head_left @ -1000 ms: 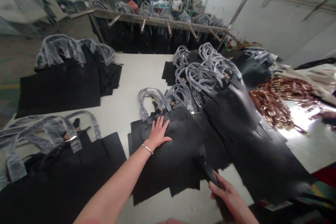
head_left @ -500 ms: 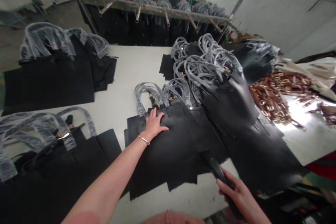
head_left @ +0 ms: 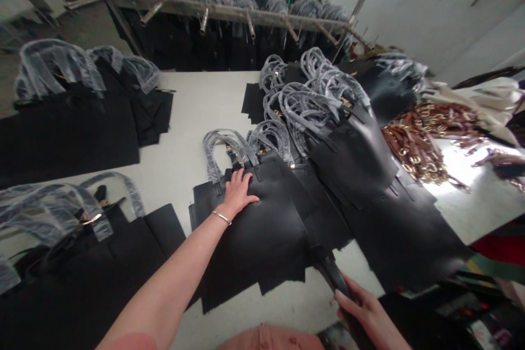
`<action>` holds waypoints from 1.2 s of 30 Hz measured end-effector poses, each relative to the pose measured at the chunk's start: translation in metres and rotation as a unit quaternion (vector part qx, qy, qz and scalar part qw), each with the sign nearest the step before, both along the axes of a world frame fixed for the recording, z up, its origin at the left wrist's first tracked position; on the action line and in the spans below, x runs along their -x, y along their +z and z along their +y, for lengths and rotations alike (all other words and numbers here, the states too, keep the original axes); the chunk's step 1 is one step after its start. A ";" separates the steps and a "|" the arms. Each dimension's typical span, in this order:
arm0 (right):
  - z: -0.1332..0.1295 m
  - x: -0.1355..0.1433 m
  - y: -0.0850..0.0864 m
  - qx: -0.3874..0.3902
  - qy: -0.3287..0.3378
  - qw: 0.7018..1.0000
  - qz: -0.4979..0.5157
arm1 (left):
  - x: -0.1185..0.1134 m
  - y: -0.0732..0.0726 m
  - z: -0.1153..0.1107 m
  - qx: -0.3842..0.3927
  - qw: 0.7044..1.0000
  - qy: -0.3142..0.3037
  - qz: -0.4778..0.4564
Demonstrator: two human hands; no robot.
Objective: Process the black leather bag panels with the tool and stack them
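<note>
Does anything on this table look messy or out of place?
Nothing looks spilled or clearly damaged. The black bag pieces under the left hand are stacked unevenly, their lower edges staggered, and the brown straps at the right lie in a tangled heap.

The bare left arm [head_left: 172, 273] reaches forward; its hand [head_left: 238, 194] lies palm down, fingers fanned away from the body, thumb angled right. Lower right, the right hand [head_left: 359, 301] curls in a grip, its fingertips apparently wrapped underneath, partly hidden.
</note>
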State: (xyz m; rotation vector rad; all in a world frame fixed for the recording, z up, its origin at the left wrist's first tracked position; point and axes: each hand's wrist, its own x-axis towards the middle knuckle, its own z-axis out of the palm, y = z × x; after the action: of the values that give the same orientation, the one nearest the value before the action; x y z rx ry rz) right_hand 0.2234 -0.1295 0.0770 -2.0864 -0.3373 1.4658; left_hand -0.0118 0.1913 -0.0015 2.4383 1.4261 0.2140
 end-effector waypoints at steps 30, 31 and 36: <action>-0.018 0.005 0.009 -0.072 0.003 0.997 -0.018 | -0.046 -0.011 -0.155 -0.027 0.943 -0.330 -0.038; -0.017 0.008 0.007 -0.061 0.016 0.998 -0.007 | -0.046 -0.013 -0.155 -0.026 0.945 -0.325 -0.040; 0.008 0.018 0.001 -0.065 -0.001 0.998 -0.004 | -0.047 -0.013 -0.155 -0.023 0.946 -0.321 -0.046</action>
State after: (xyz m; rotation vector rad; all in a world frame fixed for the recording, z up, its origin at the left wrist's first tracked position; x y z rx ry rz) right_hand 0.2052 -0.1216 0.0779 -1.9895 -0.4218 1.3967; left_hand 0.0353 0.0368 -0.0148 2.7349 0.5354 0.2023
